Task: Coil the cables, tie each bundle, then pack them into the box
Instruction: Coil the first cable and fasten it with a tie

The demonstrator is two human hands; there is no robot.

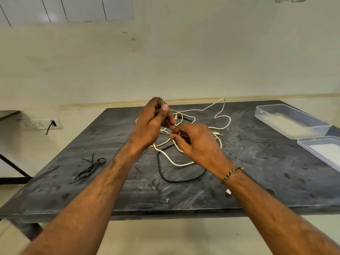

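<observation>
The left hand [152,124] grips a small yellowish coil [161,102] upright. The right hand [195,142] pinches a thin black tie [182,135], seemingly to bind it.

White cables [219,115] and a black cable [181,180] lie tangled and loose mid-desk. Black ties [90,168] lie left. The clear box [291,120] stands open, far right.

Both hands [152,124] [196,142] raised, fingers curled.

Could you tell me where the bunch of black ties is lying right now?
In the head view, the black ties lie on the table's left part, left of the left forearm.
</observation>
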